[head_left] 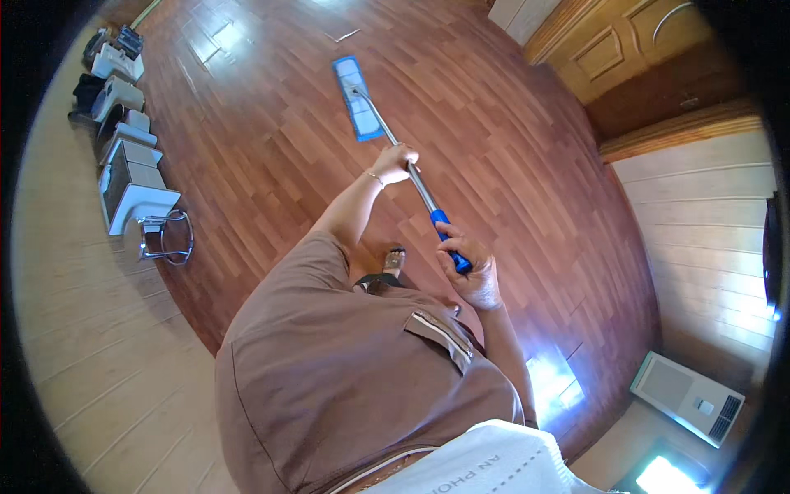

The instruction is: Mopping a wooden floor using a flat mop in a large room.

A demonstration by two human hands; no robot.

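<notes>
A flat mop with a blue-edged, pale head (359, 105) lies on the wooden floor ahead of me. Its metal pole (424, 191) slants back toward my body and ends in a blue grip (450, 239). Partway along the pole, my left hand (395, 162) is closed around the metal, a thin bracelet on its wrist. Around the blue grip at the near end, my right hand (471, 267) is closed, with its thumb and fingers on either side.
White appliances and boxes (136, 185) line the left wall beside a chrome-framed stool (167, 236). A wooden door (625, 49) is at the far right. A tall white unit (688, 398) stands at the lower right. My sandalled foot (394, 262) shows below the pole.
</notes>
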